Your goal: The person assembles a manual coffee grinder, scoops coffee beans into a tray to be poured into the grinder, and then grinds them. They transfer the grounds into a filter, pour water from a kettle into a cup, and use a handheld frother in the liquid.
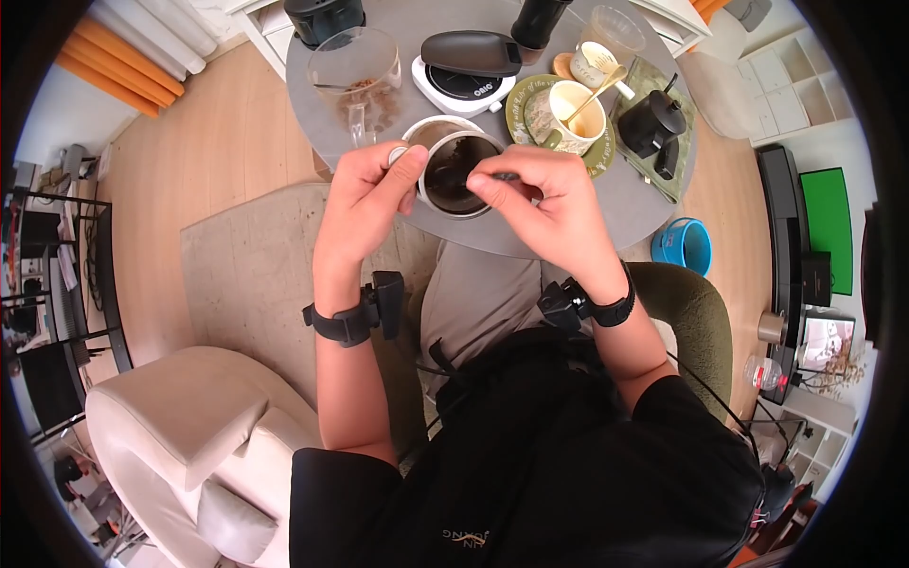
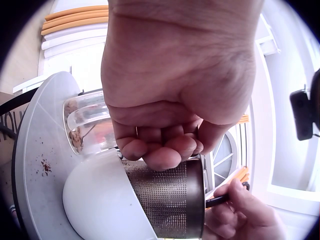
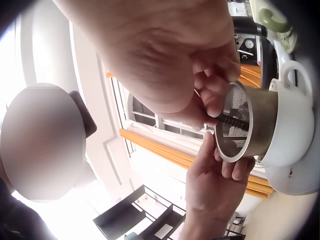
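My left hand [image 1: 365, 204] grips the rim of a metal mesh strainer [image 2: 165, 200] with curled fingers. The strainer is tilted toward me, and dark residue clings to its inside wall. Between thumb and fingers my right hand [image 1: 559, 204] pinches a thin black ribbed stick [image 3: 235, 121], which reaches into the strainer's mouth. In the left wrist view, this stick ends in a small ring by the right hand. A white cup [image 3: 295, 125] with a looped handle stands on the table directly behind the strainer, and the strainer's base overlaps its mouth.
A glass jug [image 1: 331, 62] with brown pieces stands at the left of the round grey table [image 1: 625, 222]. Behind are a white scale [image 1: 431, 90] and a black grinder-like cylinder [image 1: 538, 24]. To the right are a floral cup [image 1: 565, 140] with a gold spoon and a black pot [image 1: 651, 123].
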`<state>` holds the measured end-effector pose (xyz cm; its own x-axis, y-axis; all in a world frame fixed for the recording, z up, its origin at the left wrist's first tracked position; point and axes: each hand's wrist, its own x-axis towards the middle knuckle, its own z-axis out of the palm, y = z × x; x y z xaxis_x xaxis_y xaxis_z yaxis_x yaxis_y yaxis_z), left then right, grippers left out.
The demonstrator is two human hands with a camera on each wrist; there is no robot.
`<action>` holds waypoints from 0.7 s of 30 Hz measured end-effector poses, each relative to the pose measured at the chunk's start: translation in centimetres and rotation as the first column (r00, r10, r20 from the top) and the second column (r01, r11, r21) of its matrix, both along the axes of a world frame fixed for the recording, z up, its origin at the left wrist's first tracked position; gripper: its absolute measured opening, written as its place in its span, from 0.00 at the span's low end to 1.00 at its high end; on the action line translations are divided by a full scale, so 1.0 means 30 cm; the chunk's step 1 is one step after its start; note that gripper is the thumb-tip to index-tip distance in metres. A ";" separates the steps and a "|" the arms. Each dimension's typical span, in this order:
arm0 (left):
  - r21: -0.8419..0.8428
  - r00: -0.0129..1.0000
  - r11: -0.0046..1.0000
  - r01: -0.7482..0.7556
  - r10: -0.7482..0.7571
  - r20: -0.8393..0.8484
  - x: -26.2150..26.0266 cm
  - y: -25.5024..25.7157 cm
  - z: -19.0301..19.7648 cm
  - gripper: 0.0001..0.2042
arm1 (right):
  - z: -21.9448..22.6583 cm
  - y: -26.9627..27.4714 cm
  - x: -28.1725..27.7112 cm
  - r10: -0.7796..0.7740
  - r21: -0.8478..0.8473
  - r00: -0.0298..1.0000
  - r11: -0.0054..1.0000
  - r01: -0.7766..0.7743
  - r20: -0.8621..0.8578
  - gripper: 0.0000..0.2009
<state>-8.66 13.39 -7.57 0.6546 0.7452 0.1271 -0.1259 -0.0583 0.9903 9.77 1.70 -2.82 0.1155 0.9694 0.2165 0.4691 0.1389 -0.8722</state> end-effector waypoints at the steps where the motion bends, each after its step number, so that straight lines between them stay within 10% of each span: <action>1: 0.004 1.000 1.000 0.001 -0.001 -0.002 0.000 0.000 -0.001 0.20 | -0.007 0.005 0.001 -0.039 0.040 0.999 0.998 0.039 -0.009 0.05; 21: -0.006 1.000 1.000 0.005 -0.005 0.001 -0.002 0.003 0.001 0.20 | -0.031 0.002 -0.050 -0.013 0.189 0.985 0.982 -0.020 0.174 0.04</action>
<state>-8.73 13.47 -7.54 0.6583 0.7427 0.1229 -0.1270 -0.0514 0.9906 8.27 1.75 -3.76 0.0569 0.9090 0.4129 0.6099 0.2958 -0.7352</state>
